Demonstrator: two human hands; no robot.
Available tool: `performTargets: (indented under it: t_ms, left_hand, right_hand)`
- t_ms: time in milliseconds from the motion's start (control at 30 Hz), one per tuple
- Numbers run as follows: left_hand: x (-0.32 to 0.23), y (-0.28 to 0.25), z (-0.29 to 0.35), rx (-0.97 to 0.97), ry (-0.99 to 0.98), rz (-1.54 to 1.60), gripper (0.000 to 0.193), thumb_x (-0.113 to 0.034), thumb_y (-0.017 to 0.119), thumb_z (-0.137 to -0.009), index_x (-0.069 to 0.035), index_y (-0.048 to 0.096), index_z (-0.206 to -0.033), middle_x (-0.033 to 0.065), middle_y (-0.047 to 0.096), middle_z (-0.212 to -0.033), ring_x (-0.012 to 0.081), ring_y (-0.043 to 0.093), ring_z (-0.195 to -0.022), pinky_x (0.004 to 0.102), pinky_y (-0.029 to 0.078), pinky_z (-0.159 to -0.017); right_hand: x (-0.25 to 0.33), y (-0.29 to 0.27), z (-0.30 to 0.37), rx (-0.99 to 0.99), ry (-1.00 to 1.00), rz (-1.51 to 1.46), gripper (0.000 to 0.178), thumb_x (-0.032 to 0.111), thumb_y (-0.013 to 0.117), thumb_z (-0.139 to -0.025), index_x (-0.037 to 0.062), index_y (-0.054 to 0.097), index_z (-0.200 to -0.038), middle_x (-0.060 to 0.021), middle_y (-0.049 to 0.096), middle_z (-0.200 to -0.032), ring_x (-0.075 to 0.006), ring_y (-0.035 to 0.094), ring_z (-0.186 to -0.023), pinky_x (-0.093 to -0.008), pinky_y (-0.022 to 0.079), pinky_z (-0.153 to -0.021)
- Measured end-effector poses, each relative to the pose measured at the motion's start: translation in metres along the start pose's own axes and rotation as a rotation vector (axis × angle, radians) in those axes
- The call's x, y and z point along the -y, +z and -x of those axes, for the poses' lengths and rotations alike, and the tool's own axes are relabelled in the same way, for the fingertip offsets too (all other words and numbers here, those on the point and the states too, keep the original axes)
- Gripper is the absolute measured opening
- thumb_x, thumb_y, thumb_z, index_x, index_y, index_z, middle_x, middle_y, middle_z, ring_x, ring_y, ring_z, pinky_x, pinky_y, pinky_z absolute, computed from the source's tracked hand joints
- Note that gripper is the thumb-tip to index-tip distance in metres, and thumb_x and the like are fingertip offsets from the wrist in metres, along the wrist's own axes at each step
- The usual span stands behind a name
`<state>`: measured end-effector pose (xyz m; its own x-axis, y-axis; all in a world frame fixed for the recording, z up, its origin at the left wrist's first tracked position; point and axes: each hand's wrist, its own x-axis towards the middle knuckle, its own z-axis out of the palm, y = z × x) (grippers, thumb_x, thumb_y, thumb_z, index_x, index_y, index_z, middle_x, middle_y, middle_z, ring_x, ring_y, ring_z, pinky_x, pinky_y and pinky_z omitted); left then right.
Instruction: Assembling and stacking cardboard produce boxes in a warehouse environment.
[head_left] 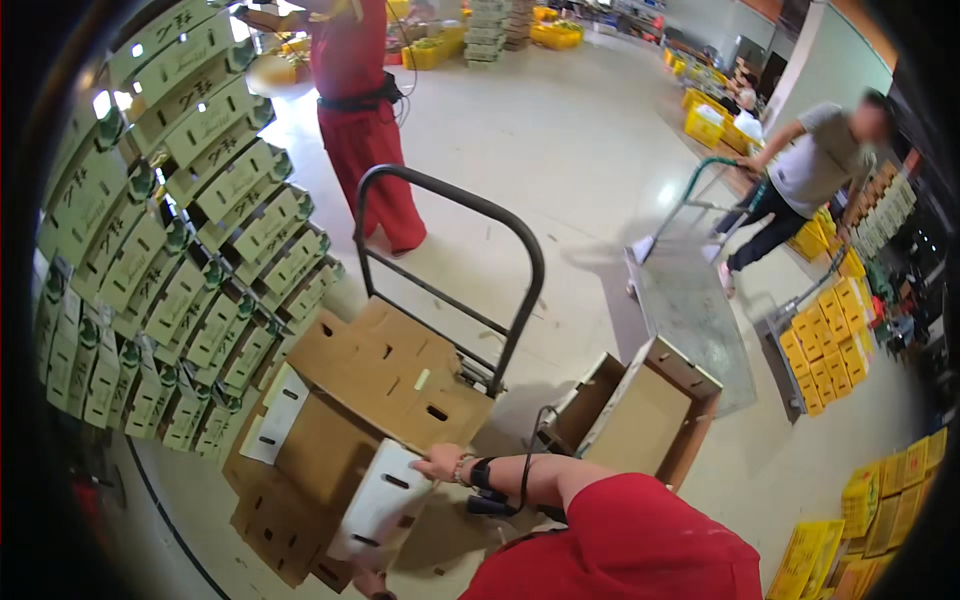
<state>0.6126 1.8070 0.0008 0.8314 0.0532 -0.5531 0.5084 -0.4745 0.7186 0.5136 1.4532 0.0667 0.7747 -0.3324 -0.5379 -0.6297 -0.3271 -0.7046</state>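
In front of me lies an open cardboard box (335,437), brown inside, with white end panels that have slots cut in them. The fingers of my right hand (440,463) close over the top corner of its near white panel (385,500); a bracelet and a dark watch are on that wrist. At the lower picture edge, my left hand (370,580) is at the bottom corner of the same panel, gripping the box, mostly cut off from view. Flat brown cardboard (400,365) with cut-out slots lies against the box's far side, by the black cart handle (525,260).
Tall stacks of pale green cartons (190,250) rise at my left. Open boxes (640,415) stand at my right. Beyond, a person in grey (825,160) holds a flatbed trolley (690,340); another in red (360,130) stands ahead. Yellow crates (825,345) line the right side.
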Motion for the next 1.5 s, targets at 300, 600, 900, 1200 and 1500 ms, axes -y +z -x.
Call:
performTargets:
  t_ms: [300,600,900,1200,1500]
  left_hand:
    - [-0.052,0.038,0.021,0.095,0.961,-0.583,0.062,-0.011,0.06,-0.073,0.004,0.04,-0.13,0.0274,0.04,-0.134,0.0422,0.036,-0.127,0.047,0.03,-0.106]
    - [-0.021,0.076,0.003,0.744,0.628,-1.081,0.077,-0.034,0.077,-0.076,0.002,0.038,-0.132,0.0192,0.059,-0.112,0.0296,0.059,-0.094,0.0386,0.049,-0.082]
    - [-0.017,0.075,-0.055,0.991,0.605,-0.994,0.08,-0.039,0.068,-0.067,-0.013,0.039,-0.138,0.0255,0.059,-0.113,0.0428,0.057,-0.103,0.0478,0.047,-0.088]
    - [-0.024,0.085,-0.027,0.975,0.642,-0.983,0.056,-0.024,0.067,-0.073,-0.011,0.052,-0.125,0.0233,0.064,-0.099,0.0399,0.061,-0.095,0.0459,0.049,-0.079]
    - [-0.156,0.123,0.181,1.144,1.248,-1.133,0.063,-0.034,0.08,-0.068,-0.002,0.056,-0.116,0.0144,0.063,-0.106,0.0281,0.059,-0.104,0.0385,0.046,-0.09]
  right_hand:
    - [-0.014,0.029,-0.04,-0.018,-0.885,0.962,0.085,0.03,0.072,-0.067,0.0079,0.032,-0.139,-0.0225,0.032,-0.143,-0.0338,0.033,-0.132,-0.0485,0.027,-0.107]
    - [-0.053,0.074,-0.073,0.476,-0.688,0.901,0.013,0.017,0.053,-0.081,0.0127,0.059,-0.091,-0.0132,0.065,-0.088,-0.0342,0.063,-0.086,-0.0442,0.051,-0.071]
    - [-0.031,0.07,-0.099,0.522,-0.348,0.713,0.012,0.019,0.054,-0.081,0.0125,0.063,-0.087,-0.0071,0.062,-0.074,-0.0265,0.063,-0.068,-0.038,0.05,-0.057]
    - [-0.015,0.122,-0.054,0.236,-0.721,0.685,0.016,0.018,0.062,-0.07,0.0202,0.069,-0.083,-0.0046,0.065,-0.071,-0.0271,0.066,-0.069,-0.0412,0.049,-0.054]
    - [-0.062,-0.028,0.16,0.051,-0.611,0.881,0.008,0.024,0.064,-0.07,0.0221,0.066,-0.077,0.0037,0.065,-0.068,-0.016,0.065,-0.069,-0.0372,0.037,-0.079]
